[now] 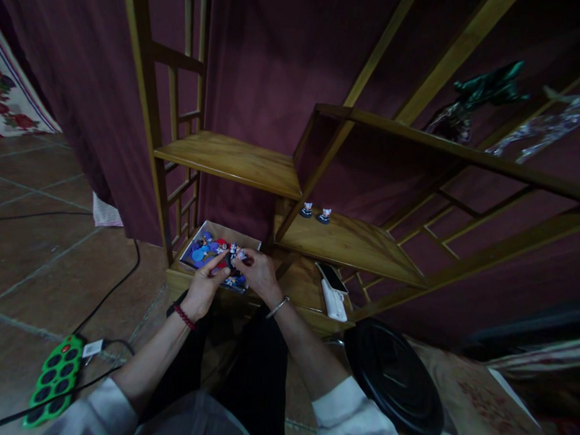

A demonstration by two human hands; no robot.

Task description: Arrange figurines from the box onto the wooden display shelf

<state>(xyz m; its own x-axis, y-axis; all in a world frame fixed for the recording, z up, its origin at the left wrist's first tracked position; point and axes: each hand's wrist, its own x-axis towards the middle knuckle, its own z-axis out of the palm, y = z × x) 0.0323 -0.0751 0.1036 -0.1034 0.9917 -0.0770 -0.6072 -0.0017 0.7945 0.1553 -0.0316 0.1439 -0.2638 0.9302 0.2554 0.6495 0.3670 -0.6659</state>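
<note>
Both my hands meet over an open cardboard box (186,254) on the low shelf, holding one small figurine (235,250) with a dark round base. My left hand (206,289) pinches the base from the left, fingers closed. From the right, my right hand (259,274) grips the same figurine, its fingertips partly hiding it. Inside the box lie several small blue, purple and red figures (202,249). Two similar figurines, a left one (306,210) and a right one (324,216), stand upright on dark bases on the middle wooden shelf.
The wooden shelf unit (230,157) has slanting frames. A phone (332,277) and a white object (333,301) lie on the low shelf. A black round stool or lid (391,379) is at my right. A green power strip (55,380) and cables lie on the tiled floor.
</note>
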